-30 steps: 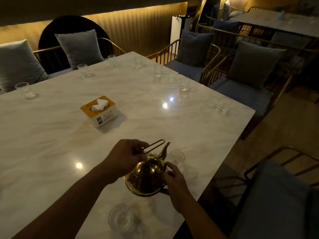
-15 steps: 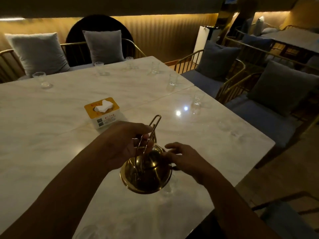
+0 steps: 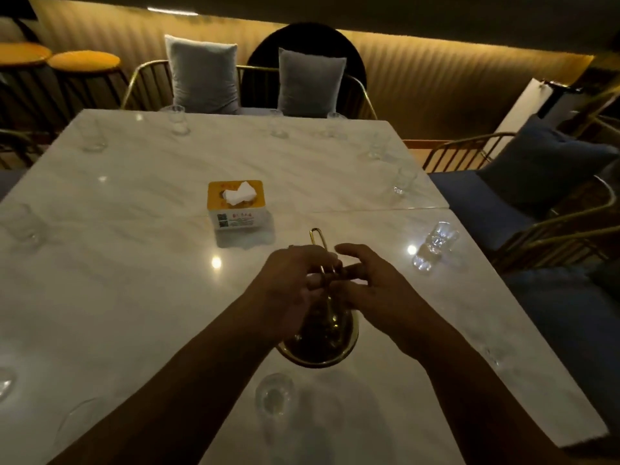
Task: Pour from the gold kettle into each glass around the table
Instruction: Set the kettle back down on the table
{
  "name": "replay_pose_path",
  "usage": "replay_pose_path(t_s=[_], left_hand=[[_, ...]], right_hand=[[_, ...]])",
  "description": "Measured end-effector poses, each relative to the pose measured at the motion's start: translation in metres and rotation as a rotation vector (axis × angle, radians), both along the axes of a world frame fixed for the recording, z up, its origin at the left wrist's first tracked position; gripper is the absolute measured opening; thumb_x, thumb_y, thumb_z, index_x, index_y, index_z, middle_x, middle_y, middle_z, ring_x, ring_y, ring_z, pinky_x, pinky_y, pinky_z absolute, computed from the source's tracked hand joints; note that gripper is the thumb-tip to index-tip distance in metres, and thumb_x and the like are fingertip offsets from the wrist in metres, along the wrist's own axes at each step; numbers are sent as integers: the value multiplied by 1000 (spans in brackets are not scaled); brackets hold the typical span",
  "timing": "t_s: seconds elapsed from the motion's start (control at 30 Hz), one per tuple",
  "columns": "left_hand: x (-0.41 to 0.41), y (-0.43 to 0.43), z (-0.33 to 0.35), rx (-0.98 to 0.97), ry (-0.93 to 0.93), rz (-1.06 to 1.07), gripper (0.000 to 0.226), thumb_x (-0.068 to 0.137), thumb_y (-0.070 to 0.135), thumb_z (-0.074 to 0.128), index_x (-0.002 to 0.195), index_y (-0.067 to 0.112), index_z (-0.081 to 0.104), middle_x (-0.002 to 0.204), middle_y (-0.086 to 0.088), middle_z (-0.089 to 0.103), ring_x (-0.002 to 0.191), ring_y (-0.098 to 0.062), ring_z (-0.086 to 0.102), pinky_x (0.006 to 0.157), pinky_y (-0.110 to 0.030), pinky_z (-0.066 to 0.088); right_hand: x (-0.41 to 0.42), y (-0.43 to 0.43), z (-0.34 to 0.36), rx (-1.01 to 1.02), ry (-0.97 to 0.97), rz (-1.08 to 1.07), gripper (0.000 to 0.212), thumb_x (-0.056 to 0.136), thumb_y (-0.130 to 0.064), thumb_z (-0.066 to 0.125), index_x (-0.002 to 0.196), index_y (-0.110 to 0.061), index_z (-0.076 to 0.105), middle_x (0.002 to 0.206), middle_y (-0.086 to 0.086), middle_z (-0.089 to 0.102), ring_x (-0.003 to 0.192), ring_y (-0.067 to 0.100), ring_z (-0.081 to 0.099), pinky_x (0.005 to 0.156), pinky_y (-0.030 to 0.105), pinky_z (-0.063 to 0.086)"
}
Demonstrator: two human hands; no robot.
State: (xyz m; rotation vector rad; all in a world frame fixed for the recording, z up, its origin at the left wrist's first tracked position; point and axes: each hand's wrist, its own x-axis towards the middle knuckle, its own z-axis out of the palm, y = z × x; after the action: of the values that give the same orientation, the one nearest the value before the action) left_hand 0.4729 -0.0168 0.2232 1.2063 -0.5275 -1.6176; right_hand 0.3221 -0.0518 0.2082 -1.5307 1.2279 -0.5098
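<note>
Left hand wraps the gold kettle handle, right hand half-open touching it, so I'd steady it before tipping toward the lower-centre glass.

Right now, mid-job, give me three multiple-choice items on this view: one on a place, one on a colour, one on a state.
1. Where does the tissue box stand?
A. beyond the gold kettle
B. on a chair
C. at the table's near edge

2. The tissue box's top is:
A. blue
B. yellow
C. black

3. The kettle's handle is:
A. untouched
B. lying on the marble table
C. held at both hands

A: it sits mid-table past the kettle.
B: yellow around the white tissue.
C: left hand and right hand meet on it.
</note>
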Motion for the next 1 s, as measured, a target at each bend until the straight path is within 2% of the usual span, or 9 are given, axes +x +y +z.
replay_pose_path(t_s=[0.1,0.2,0.3,0.37,0.43,0.53,0.6,0.77,1.0], left_hand=[[-13,-9,-9,28,62,15,12,84,6,60,93,1,66,113,-24,68,102,-34,69,77,-38,55],[-23,-17,-16,51,29,-49,26,82,10,61,104,-2,67,111,-22,70,106,-35,67,92,-46,51],[-38,-24,-26,21,-65,-50,25,82,9,62,105,0,68,110,-21,70,104,-34,68,96,-50,50],[-50,-23,-36,21,-146,-14,19,82,8,63,99,6,72,103,-16,73,96,-25,70,89,-42,55],[-63,-22,-46,31,-145,35,17,81,3,63,92,8,75,95,-13,74,90,-22,70,82,-34,55],[-83,-25,-59,16,-178,46,26,82,7,66,104,17,73,108,-6,72,107,-25,64,100,-46,46],[-101,-25,-73,21,-239,95,39,82,12,70,119,25,65,120,-2,66,113,-23,61,103,-49,44],[-176,0,-114,168,-481,427,40,83,17,71,117,34,58,118,3,62,108,-13,58,76,-25,48],[-270,33,-171,463,-309,578,60,85,25,72,138,30,44,132,-8,53,110,-24,57,90,-43,53]], right_hand=[[-10,-8,-6,-45,104,25,66,87,-23,76,142,-37,42,119,-1,65,96,16,71,85,35,60],[-20,-17,-14,-170,235,54,62,85,-28,78,138,-35,47,110,-4,67,91,16,72,85,40,62],[-37,-33,-18,-259,350,83,57,85,-34,77,135,-36,50,94,-6,69,81,8,70,71,26,57],[-49,-39,-24,-270,389,115,54,88,-36,74,137,-35,51,89,-4,71,78,6,69,63,17,50],[-62,-46,-30,-294,425,160,45,90,-37,71,133,-32,59,90,-5,72,78,7,70,64,19,53],[-82,-65,-34,-295,396,214,36,90,-32,71,126,-27,65,92,-3,72,83,12,70,73,28,59],[-97,-79,-36,-316,380,282,33,90,-31,72,123,-26,66,92,-4,72,83,11,69,71,24,57],[-142,-101,-40,-386,333,524,34,91,-32,69,124,-24,66,101,-6,70,87,7,64,72,17,50],[-187,-103,-48,-370,279,702,39,88,-36,72,125,-24,65,95,-12,64,88,7,65,80,23,54]])
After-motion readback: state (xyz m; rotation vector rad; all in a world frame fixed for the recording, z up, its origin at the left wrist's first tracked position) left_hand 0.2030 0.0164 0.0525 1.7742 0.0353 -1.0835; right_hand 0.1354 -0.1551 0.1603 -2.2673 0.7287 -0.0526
